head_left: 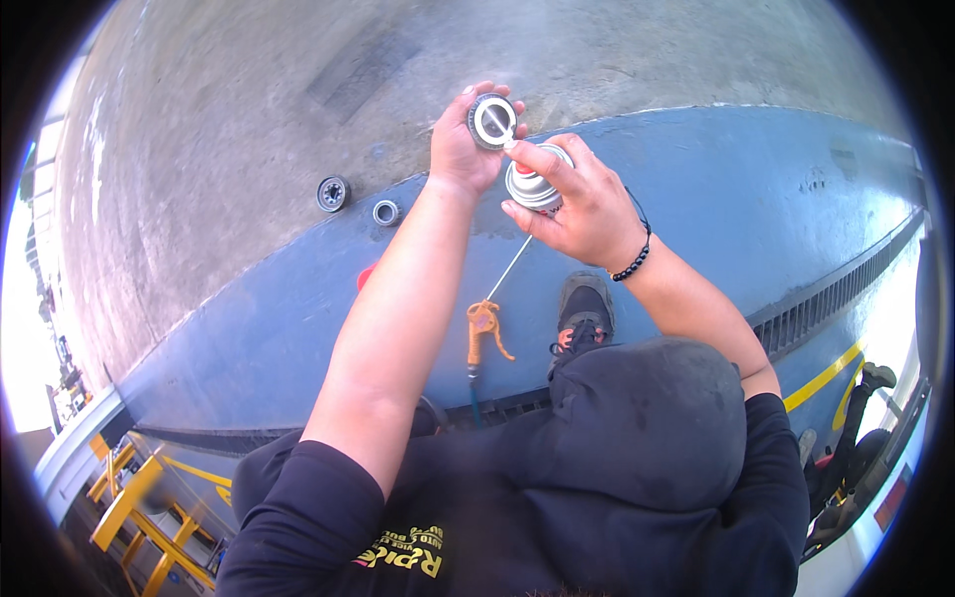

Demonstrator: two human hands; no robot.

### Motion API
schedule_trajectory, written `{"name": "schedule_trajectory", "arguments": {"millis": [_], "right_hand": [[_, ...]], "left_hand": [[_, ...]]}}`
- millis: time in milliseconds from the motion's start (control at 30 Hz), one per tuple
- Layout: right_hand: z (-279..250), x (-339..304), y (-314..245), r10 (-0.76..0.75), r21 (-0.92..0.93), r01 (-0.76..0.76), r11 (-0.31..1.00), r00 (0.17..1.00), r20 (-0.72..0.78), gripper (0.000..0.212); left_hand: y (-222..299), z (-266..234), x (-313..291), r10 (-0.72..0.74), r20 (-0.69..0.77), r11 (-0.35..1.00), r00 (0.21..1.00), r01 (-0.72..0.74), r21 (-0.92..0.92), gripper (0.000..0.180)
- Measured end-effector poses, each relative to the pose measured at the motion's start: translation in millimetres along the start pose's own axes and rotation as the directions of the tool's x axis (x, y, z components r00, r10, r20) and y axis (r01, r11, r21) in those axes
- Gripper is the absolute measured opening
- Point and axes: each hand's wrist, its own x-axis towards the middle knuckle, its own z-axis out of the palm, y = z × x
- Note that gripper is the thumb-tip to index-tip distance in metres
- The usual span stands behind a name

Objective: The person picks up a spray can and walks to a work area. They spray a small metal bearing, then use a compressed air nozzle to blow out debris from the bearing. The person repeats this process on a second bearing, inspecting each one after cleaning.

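Observation:
My left hand (464, 147) is raised ahead of me, its fingers curled round a round, dark-rimmed part (477, 123) with a pale ring on its face. My right hand (587, 204) grips a spray can (530, 189) with a silver top, the index finger pressed on its nozzle. The nozzle sits close to the round part, and a whitish streak, which looks like spray, crosses its face. On the floor left of my forearm lie a dark round part (333, 194) and a smaller metal ring (387, 212).
Below the can, an orange air blow gun (483, 323) with a long thin tube lies on the blue floor (298, 298). A red object (365, 278) is partly hidden behind my left forearm. My shoe (585, 306), a floor grate (836, 289) and yellow metal frames (129, 507) are nearby.

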Motion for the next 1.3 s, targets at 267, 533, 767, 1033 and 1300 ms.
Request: {"name": "schedule_trajectory", "arguments": {"millis": [267, 533, 767, 1033, 1300], "right_hand": [[-8.9, -6.5, 1.3, 0.062, -0.063, -0.061, 0.996, 0.998, 0.024, 0.059], [-7.7, -16.7, 2.2, 0.055, -0.054, -0.051, 0.997, 0.996, 0.069, 0.058], [-5.7, -13.5, -0.7, -0.015, -0.015, 0.015, 1.0, 1.0, 0.023, 0.059], [-9.2, -16.9, -0.3, 0.015, -0.049, -0.013, 0.999, 0.999, 0.041, 0.059], [-14.2, -12.8, -4.9, 0.038, -0.023, -0.038, 0.999, 0.999, -0.009, 0.058]], "left_hand": [[13.9, 0.4, -8.5, -0.063, 0.009, 0.996, 0.998, 0.064, -0.055, 0.033], [18.5, 4.6, -6.7, -0.051, 0.094, 0.988, 0.994, 0.064, -0.137, 0.037], [3.1, -7.7, 0.4, -0.025, -0.026, 0.999, 0.999, 0.024, -0.034, 0.038], [-8.6, 9.8, -10.9, 0.05, -0.164, 0.998, 0.985, -0.045, 0.038, 0.035], [-8.9, -17.0, 3.8, -0.071, -0.066, 0.997, 0.995, 0.07, -0.023, 0.036]]}}
